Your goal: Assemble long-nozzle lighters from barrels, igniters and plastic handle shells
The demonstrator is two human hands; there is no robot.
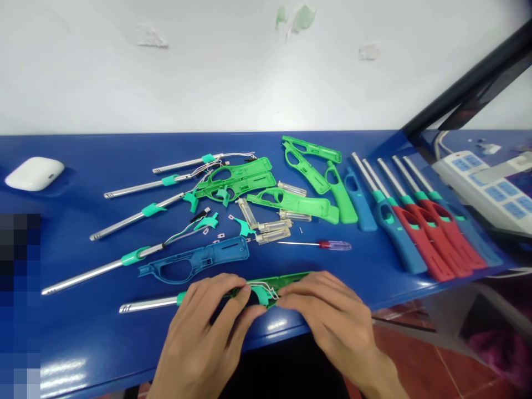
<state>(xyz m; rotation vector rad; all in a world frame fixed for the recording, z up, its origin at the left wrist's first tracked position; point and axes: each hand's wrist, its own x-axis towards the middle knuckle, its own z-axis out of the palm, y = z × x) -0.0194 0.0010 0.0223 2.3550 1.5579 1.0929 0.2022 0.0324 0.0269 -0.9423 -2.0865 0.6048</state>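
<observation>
A small assembly corner, workshop-like, though whether it belongs to a home, an office or a factory cannot be told. The blue desk point(91, 338) backs onto a white wall point(249, 83) with torn patches point(304, 19) and carries opened lighter casings point(297, 204), long-necked lighters point(428, 249), a screwdriver point(334, 245), an earbud case point(35, 173) and a power strip point(496, 191). Reddish floor tiles point(411, 360) show below.

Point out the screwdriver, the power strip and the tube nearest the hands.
Screwdriver point(323, 244): head view, red part of its handle.
Power strip point(496, 192): head view, a blue socket near its middle.
Tube point(148, 304): head view, mid-length on the bare metal.
</observation>
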